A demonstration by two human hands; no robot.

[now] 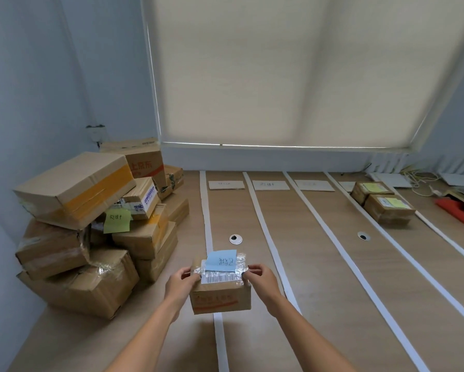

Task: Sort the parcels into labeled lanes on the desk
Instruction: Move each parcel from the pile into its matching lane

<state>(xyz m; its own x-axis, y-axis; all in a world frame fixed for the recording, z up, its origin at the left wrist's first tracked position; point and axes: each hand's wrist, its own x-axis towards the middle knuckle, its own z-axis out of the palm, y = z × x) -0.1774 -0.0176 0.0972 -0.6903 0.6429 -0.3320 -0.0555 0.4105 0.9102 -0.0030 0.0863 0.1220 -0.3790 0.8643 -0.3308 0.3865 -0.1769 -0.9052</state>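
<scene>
Both hands hold one small box above the desk, over the leftmost white strip: left hand and right hand pinch its top edges, fingers curled. Its blue note seems upside down.

Both forearms are bare, no sleeves in view; the left hand and right hand wear no gloves, rings or watch.
</scene>
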